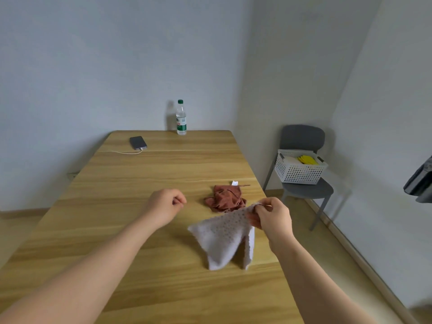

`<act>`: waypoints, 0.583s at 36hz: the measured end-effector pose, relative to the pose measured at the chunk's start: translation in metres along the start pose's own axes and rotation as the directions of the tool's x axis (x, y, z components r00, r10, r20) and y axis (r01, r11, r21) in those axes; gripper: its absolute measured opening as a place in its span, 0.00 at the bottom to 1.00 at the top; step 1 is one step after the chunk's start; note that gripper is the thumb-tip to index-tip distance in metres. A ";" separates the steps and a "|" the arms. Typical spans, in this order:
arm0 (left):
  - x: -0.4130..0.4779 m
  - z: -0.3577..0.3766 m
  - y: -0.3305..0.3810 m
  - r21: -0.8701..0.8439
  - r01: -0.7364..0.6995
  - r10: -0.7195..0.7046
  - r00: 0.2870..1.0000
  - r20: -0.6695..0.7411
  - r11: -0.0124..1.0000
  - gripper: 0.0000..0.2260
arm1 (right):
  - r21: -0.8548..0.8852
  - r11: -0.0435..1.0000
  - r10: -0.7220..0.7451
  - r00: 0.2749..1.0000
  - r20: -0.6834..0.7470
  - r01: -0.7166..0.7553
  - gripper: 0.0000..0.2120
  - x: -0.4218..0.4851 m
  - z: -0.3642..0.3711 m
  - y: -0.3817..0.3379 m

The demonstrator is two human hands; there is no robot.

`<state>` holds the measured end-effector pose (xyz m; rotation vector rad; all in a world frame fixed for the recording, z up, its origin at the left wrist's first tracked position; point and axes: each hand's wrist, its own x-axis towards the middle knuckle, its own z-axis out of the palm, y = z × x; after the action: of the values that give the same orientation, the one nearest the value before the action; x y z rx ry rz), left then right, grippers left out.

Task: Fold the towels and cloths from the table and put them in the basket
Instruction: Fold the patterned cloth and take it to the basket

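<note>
The right hand [273,216] pinches the top edge of a pale grey dotted cloth [224,237] between thumb and curled fingers [258,208]. The cloth hangs below and to the left of them over the wooden table [140,206]; whether its lower corners touch the wood I cannot tell. Just beyond those fingers a crumpled rust-brown cloth [225,198] with a white tag [234,183] lies on the table. The left hand [167,204] hovers well to the left of the cloths, its fingers curled in with nothing in them. Far beyond the right fingertips and off to the right, a white perforated basket [299,171] sits on a grey chair [306,190], something yellow [307,159] inside it. A water bottle [181,118] and a phone [138,142] rest at the table's far end.
</note>
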<state>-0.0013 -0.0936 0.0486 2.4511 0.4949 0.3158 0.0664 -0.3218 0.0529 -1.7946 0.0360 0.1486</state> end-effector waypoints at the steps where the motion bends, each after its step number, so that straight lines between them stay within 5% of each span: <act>1: 0.003 0.002 0.002 0.012 0.013 -0.014 1.000 0.010 1.000 0.09 | -0.022 1.000 -0.008 1.000 0.000 0.008 0.07 0.003 0.000 0.000; 3: 0.009 0.006 0.010 0.002 0.010 -0.010 0.999 0.051 1.000 0.06 | -0.032 0.999 -0.020 1.000 0.008 0.020 0.07 0.010 0.000 -0.001; 8: 0.006 0.033 0.039 -0.071 -0.098 0.116 0.937 0.331 0.993 0.26 | -0.045 0.998 -0.043 0.998 0.044 0.045 0.07 0.020 -0.002 -0.007; 12: -0.002 0.064 0.057 -0.198 -0.109 0.183 0.893 0.410 0.974 0.35 | -0.037 0.996 -0.074 0.995 0.062 0.077 0.08 0.017 -0.008 -0.010; 15: -0.004 0.079 0.068 -0.249 -0.112 0.215 0.873 0.437 0.962 0.29 | -0.014 0.993 -0.112 0.991 0.069 0.113 0.09 0.014 -0.014 -0.012; 19: -0.005 0.091 0.068 -0.148 -0.132 0.179 0.908 0.378 0.980 0.08 | 0.024 0.989 -0.148 0.988 0.038 0.147 0.08 0.013 -0.024 -0.016; 21: -0.003 0.092 0.064 -0.131 -0.123 0.162 0.922 0.351 0.984 0.08 | 0.027 0.988 -0.152 0.988 0.009 0.152 0.08 0.015 -0.029 -0.015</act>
<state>0.0440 -0.1906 0.0156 2.3701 0.1365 -0.0524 0.0853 -0.3458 0.0717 -1.7628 -0.1060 0.0483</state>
